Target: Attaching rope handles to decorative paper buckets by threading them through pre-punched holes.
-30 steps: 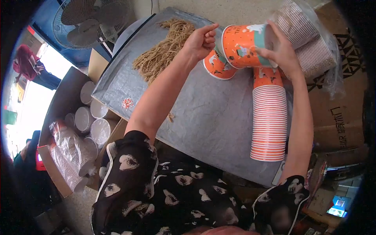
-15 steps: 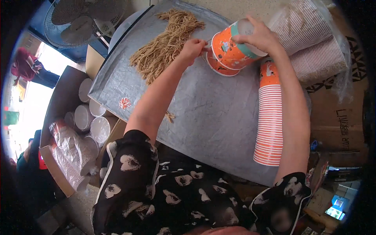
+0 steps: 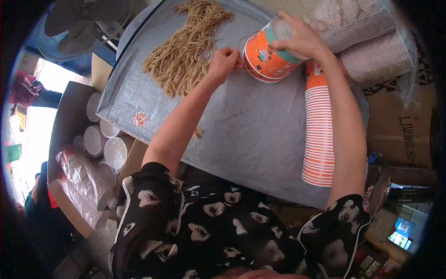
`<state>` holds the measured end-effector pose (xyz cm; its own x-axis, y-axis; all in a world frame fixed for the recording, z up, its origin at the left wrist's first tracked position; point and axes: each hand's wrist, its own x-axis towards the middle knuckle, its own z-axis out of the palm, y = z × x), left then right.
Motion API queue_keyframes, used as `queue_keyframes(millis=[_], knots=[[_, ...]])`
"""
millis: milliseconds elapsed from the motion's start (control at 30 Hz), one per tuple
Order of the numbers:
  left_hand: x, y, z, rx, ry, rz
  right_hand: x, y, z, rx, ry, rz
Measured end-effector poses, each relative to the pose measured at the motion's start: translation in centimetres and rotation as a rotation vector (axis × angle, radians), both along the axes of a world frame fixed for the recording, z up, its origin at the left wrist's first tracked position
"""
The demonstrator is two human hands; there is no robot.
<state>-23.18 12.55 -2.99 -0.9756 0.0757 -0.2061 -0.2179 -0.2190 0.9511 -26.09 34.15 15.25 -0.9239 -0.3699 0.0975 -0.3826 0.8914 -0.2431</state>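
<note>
Clasping orange cartoon-printed paper tub [image 3: 261, 55] around its base, right hand [image 3: 306, 43] curled; left hand [image 3: 224, 63] pinching thin cord [image 3: 239, 45] beside rim. Dark characters mark brown cardboard [image 3: 385, 120].

The right hand [image 3: 304, 43] holds a tilted orange-and-teal paper tub [image 3: 265, 53]; the left hand [image 3: 225, 63], fingers curled, is at its left rim. Tan cords [image 3: 183, 53] lie far left on the gray tabletop [image 3: 241, 125], stacked tubs [image 3: 318, 135] right.
</note>
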Motion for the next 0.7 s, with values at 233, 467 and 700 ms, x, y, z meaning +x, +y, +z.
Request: queue_keyframes(millis=[233, 467, 700], knots=[[-0.2, 0.5, 0.0, 0.002, -0.057, 0.053, 0.6, -0.9, -1.6, 0.044, 0.055, -0.018], [-0.3, 1.0, -0.6, -0.053, -0.064, 0.049, 1.3, -1.4, -2.6, 0.021, 0.137, -0.049], [-0.8, 1.4, -0.9, -0.102, 0.010, 0.067, 1.7, -0.8, -4.3, -0.004, 0.262, -0.059]])
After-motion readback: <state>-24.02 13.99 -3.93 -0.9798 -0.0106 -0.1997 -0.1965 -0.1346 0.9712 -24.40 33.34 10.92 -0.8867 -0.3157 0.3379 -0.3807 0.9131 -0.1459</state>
